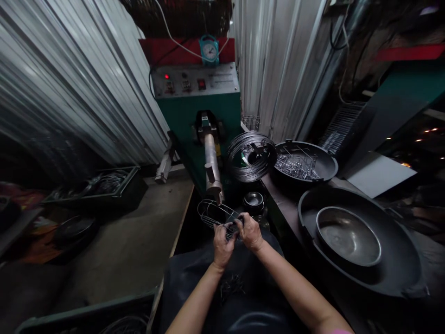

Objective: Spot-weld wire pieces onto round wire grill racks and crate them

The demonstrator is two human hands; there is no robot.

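A small wire basket [217, 214] with rounded ends is held above my lap, just under the tip of a metal machine arm [212, 162]. My left hand [223, 243] closes its fingers on the near end of the wires. Beside it, my right hand [249, 233] pinches the same end from the right, its fingertips close to the left ones. Fingers and dim light hide exactly what each fingertip grips. On the dark apron [194, 278] over my lap lies a small heap of short metal pieces [232, 284].
Ahead stands a green machine [181, 113] with switches and a teal clock [209, 49]. Wire rings [236, 171] hang at its right. Farther right are a pan of bent wires [297, 167] and a steel bowl [347, 236] inside a large pan [399, 264]. A crate [130, 185] stands left.
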